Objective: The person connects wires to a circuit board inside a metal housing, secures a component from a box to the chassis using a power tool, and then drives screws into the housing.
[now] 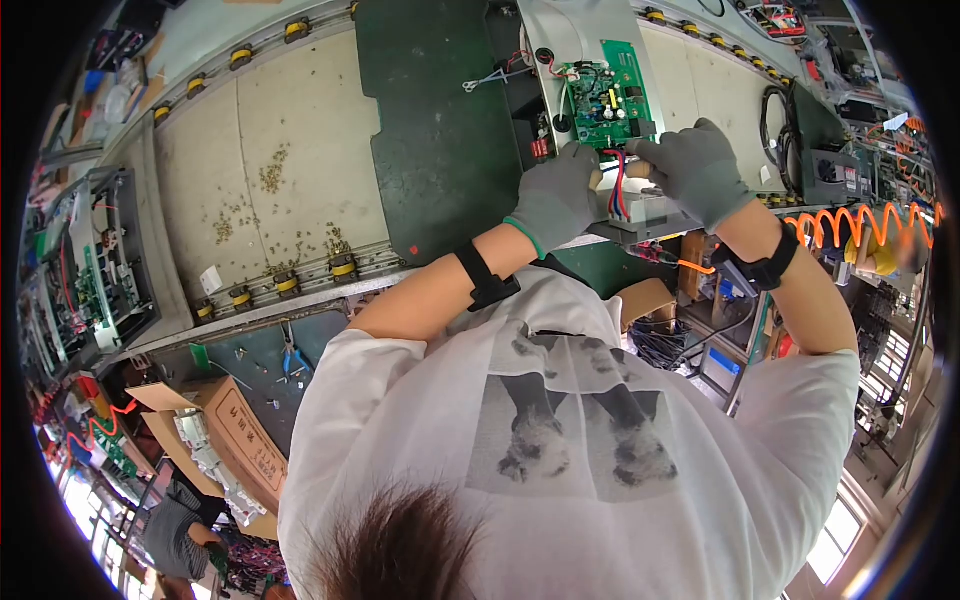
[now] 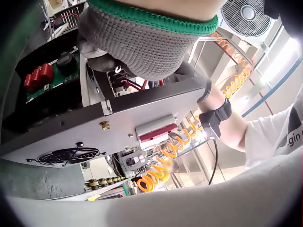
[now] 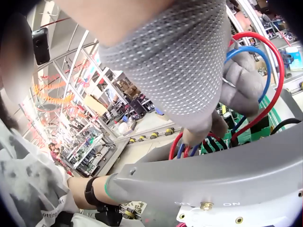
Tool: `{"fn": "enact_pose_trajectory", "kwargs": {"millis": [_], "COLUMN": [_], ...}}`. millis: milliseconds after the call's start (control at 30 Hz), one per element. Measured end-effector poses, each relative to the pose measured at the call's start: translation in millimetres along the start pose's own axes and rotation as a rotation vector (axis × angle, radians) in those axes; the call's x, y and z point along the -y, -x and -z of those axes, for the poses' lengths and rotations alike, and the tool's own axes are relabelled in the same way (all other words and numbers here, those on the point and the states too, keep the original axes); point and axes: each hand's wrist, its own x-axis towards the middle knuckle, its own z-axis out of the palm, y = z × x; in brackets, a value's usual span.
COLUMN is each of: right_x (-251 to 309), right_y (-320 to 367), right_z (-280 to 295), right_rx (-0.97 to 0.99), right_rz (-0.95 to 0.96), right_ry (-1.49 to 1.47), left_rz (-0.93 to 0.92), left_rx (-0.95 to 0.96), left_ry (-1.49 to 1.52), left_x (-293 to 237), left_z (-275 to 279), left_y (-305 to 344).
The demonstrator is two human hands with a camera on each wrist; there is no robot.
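Both hands wear grey gloves and meet over an opened grey metal case (image 2: 71, 127). Inside it is a green circuit board (image 1: 628, 75) with many small parts. Red and blue wires (image 1: 617, 190) run between the hands toward the front panel. My left hand (image 1: 560, 197) reaches in from the left, its fingertips down inside the case; what they hold is hidden, and I cannot tell if they grip a wire. My right hand (image 1: 695, 172) has its fingers curled at the wires. In the right wrist view its fingertips (image 3: 199, 135) pinch the red and blue wires right behind the panel.
A dark green mat (image 1: 430, 120) lies left of the case on the bench. Small brass-coloured pieces (image 1: 272, 170) are scattered farther left. Scissors-like pliers (image 1: 490, 80) lie beside the case. An orange coiled hose (image 1: 860, 225) hangs to the right. A cardboard box (image 1: 235, 440) stands at lower left.
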Motion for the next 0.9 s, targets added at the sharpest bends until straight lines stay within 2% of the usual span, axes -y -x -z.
{"fn": "enact_pose_trajectory", "kwargs": {"millis": [67,100,133,167,200,267,300,367,400,467,600,667,700,767,900], "right_x": [-5,-9,-11,-10,-10,-7,-3,0,0,1,5,6,7,7,5], "right_y": [7,10,11,11,11,10,7,-1,-5,-11,-16,-17,-17,-14,4], "right_z": [-7,-14,-20,-24,-28,-34,-36,-34,-29,-21,-17,-13,-13,-13,-15], "right_rx": [-0.067,-0.18,-0.293,-0.291,-0.244,-0.195,-0.157,-0.119,-0.065,-0.009,0.079,0.107,0.108,0.126,0.044], "right_rz": [-0.005,0.058,0.121,0.125,0.091,0.052,0.066,0.081,0.068,0.055,0.04,0.036,0.037,0.042,0.019], "right_ry": [0.05,-0.019,-0.087,-0.087,-0.126,-0.17,-0.199,-0.228,-0.23,-0.237,-0.169,-0.141,-0.143,-0.138,-0.199], "left_rz": [-0.039,-0.037,0.038,0.113,0.115,-0.079,-0.079,0.027,0.028,0.143,0.203,0.399,0.402,0.535,0.56], "left_rx": [-0.024,-0.023,0.07,0.163,0.163,-0.017,-0.012,0.098,0.102,0.133,0.078,0.145,0.145,0.174,0.145], "left_ry": [-0.067,-0.066,-0.037,-0.007,-0.005,0.304,0.303,0.566,0.566,0.868,0.933,0.988,0.987,1.171,1.163], "left_x": [2,3,3,4,5,10,13,16,17,19,10,-1,2,10,-2], "left_z": [1,2,3,3,1,-8,-12,-22,-23,-25,-24,-11,-13,-18,-5], "left_y": [-1,-2,-4,-5,-5,-6,-9,-17,-18,-18,-19,-21,-22,-26,-25]}}
